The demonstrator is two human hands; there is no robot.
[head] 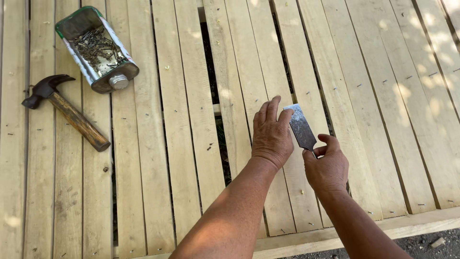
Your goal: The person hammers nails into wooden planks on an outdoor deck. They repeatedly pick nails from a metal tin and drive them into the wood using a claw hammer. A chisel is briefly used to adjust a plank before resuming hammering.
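One view only, head camera, looking down on a platform of pale wooden slats (182,144) nailed side by side, gaps between several.

Right hand (327,168): clenched on the handle of a wide flat chisel (301,126); handle hidden inside the grip, only the dull grey blade shows. Blade points up and away, its edge lying over a slat near a dark gap.

Left hand (271,134): flat, palm down on the slats just beside the blade, fingers spread and relaxed, index fingertip touching the blade's upper left corner. Grasping nothing; it appears to steady or guide.

Well apart, upper left: a claw hammer (64,111) with wooden handle lies on the slats, untouched. Just above it, a cut-open metal can (96,49) on its side, full of nails.

Judgement on the step: the chisel seems to be getting set at a slat edge. To do it well:
- keep the blade low and flat so it does not dig into soft wood;
- keep left fingertips beside the edge, never ahead of it;
- right wrist in line with the blade;
- mind the nail heads dotted in the slats, which would nick the edge.
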